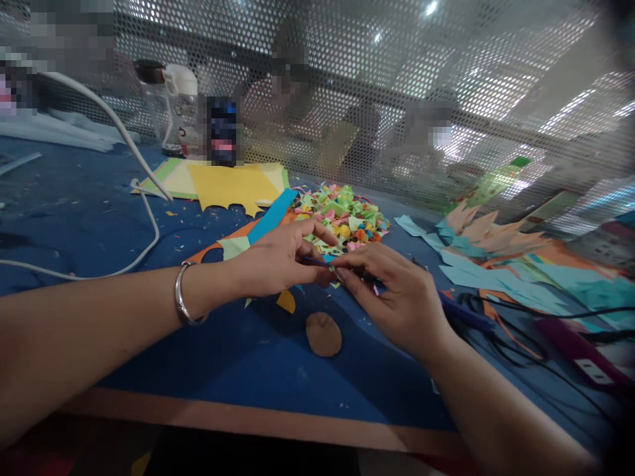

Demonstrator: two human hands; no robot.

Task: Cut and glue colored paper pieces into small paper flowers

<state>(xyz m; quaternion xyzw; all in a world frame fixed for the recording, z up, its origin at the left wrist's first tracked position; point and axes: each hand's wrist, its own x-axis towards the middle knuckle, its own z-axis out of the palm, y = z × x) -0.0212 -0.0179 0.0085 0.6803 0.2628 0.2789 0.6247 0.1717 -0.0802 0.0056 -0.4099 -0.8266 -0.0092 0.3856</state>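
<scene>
My left hand [280, 258], with a silver bangle [181, 294] on its wrist, and my right hand [397, 291] meet over the blue table. Their fingers are closed in a pinch on a thin dark strip [316, 262], largely covered by the fingertips; its kind is unclear. A brown paper oval [324, 334] lies flat below the hands. Just behind them is a heap of small multicoloured paper scraps [347, 215]. A blue paper strip [272, 215] and cut orange paper [235, 230] lie beside my left hand.
Yellow and green sheets [233, 184] lie at the back left, near bottles [186, 112] and a white cable [106, 109]. On the right are light-blue paper pieces [476, 268], black cables [501, 344] and a purple power strip [580, 354]. A perforated metal screen [337, 86] bounds the table.
</scene>
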